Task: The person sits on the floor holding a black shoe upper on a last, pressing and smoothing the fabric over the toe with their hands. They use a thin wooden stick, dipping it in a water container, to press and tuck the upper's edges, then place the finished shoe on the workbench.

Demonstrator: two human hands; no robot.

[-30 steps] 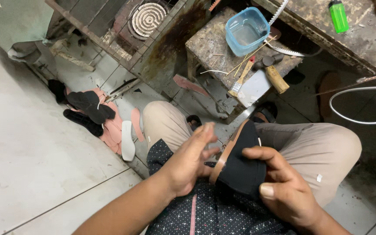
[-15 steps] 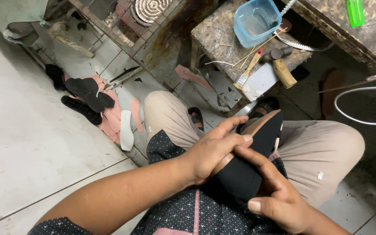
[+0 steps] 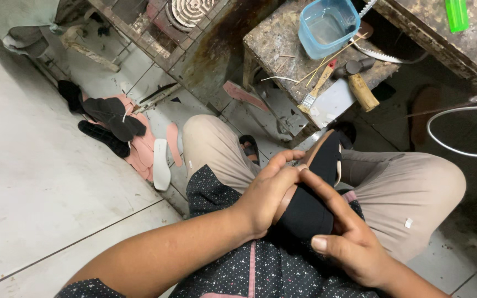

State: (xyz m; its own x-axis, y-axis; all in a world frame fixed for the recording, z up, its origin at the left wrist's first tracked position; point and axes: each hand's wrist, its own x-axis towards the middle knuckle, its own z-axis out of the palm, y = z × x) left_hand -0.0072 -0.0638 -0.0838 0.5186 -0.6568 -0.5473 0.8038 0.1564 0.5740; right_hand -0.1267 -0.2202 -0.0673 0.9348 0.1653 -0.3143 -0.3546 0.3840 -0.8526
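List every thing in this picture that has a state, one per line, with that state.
Black shoe piece: held over the lap, tilted, gripped from both sides.
Left hand: closed around the piece's left edge.
Right hand: fingers pressed on the piece's black face.
Blue tub: upright, open, no lid.
Brush: lying flat on the small stool.
Black insoles: piled loosely on the floor.
White insole: lying flat, apart.
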